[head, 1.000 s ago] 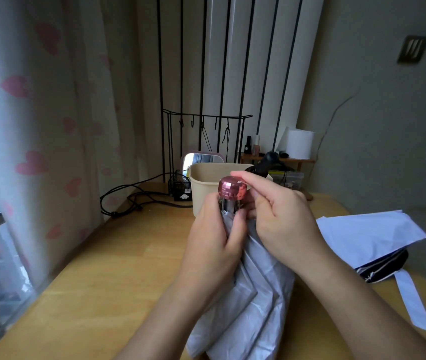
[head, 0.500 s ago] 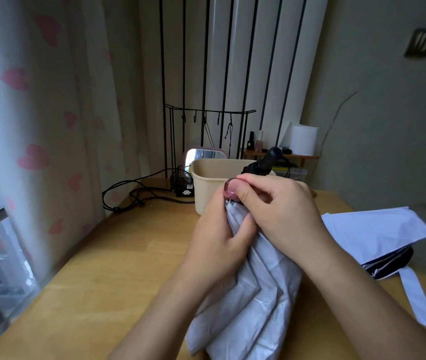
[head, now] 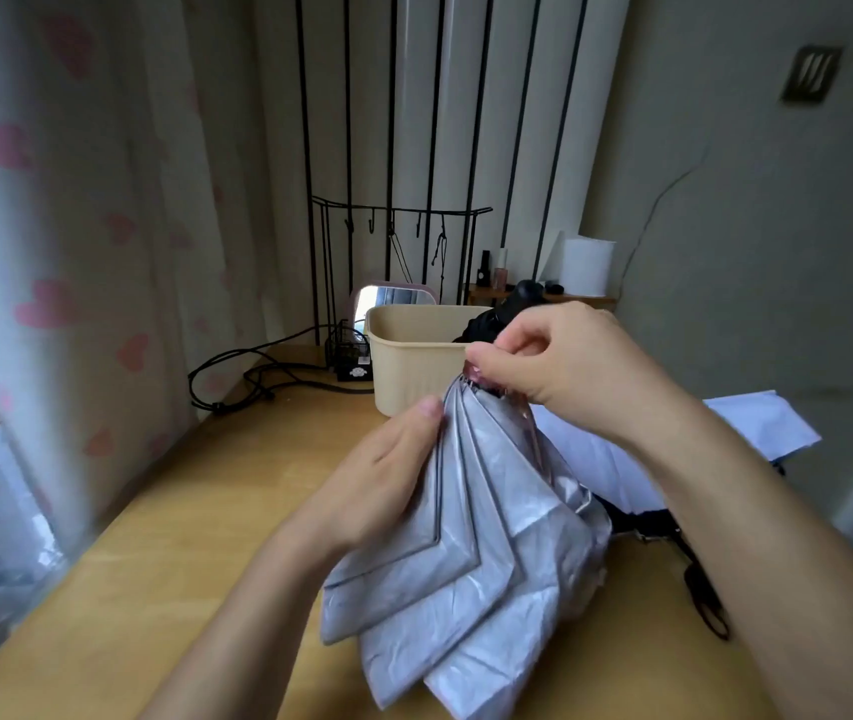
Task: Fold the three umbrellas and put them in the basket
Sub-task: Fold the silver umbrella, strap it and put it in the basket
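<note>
At six o'clock of the basket (head: 416, 363), my right hand (head: 564, 366) pinches the silver umbrella (head: 466, 537) at its top; my left hand (head: 388, 475) clasps its pleats. Folding is under way, I judge; next, wrap the pleats tight.

mirror (head: 394, 296) behind tub | black cables (head: 237, 374) on table (head: 164, 522) | paper roll (head: 586, 266) on shelf

Silver-grey umbrella (head: 461, 553) w/ darker grey fold lines, pink tip. Basket (head: 414, 366) beige, faint vertical ribs; black umbrella (head: 497, 319) in it. Surface (head: 196, 522) light yellow-brown wood. Curtain (head: 66, 241) off-white w/ pink hearts. Back wall pale w/ black vertical rods. White umbrella (head: 757, 423), black underside. Mirror (head: 393, 298) frame pink.
</note>
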